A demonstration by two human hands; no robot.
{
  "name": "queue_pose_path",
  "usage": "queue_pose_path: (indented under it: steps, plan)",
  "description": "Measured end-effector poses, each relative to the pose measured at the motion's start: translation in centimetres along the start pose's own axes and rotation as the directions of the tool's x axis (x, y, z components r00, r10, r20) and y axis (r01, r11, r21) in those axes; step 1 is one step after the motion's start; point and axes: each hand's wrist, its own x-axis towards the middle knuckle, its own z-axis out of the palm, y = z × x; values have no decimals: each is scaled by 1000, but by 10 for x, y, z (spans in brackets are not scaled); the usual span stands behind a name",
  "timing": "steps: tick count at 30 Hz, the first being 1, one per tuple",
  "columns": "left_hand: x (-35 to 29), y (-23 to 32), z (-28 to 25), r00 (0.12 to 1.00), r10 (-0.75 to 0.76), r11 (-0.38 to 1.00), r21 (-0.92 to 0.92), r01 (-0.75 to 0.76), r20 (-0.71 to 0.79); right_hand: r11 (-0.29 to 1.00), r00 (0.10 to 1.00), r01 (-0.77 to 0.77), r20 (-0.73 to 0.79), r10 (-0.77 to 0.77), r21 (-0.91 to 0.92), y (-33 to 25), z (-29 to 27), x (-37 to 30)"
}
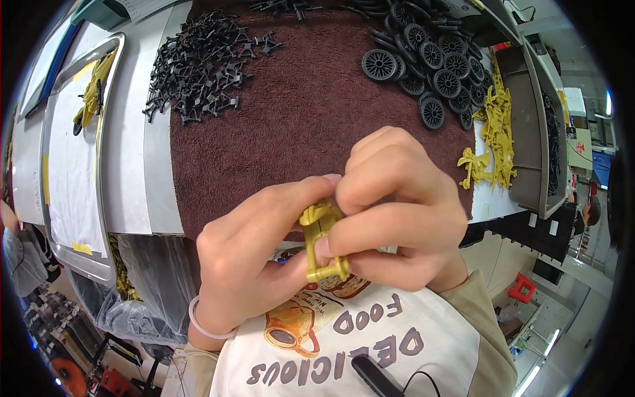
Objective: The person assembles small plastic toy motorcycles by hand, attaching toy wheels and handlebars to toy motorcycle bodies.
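My left hand (241,241) and my right hand (407,212) come together over the near edge of a dark red towel (284,132). Between them is a yellow plastic toy part (324,238), looking like a toy bike frame, with a rounded top and a crossbar at its lower end. The left fingers and thumb grip it from the left side. From the right, my other hand pinches it, thumb pressed on its middle and fingers curled. Whether something small is also in the right fingers is hidden.
Black plastic clips (198,63) heap up at the far left of the towel, black spoked toy wheels (436,66) at the far right. Yellow parts (499,132) lie beside a grey bin (522,132). On the left, a metal tray (106,152) holds a yellow toy bike (92,99).
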Motion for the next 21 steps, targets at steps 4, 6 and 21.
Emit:
queue_pose_path:
  steps: [4, 6, 21]
  plan:
    - [-2, 5, 3, 998, -45, 999, -14, 44, -41, 986, 997, 27, 77, -15, -164, -14, -2, 2]
    - [-1, 7, 1, 998, -45, 999, -4, 45, -32, 958, 983, 175, -13, -183, -229, -4, -4, -2]
    - [-2, 18, 2, 988, -68, 997, 35, 74, -141, 976, 985, -11, -172, -28, -219, -7, 1, -6]
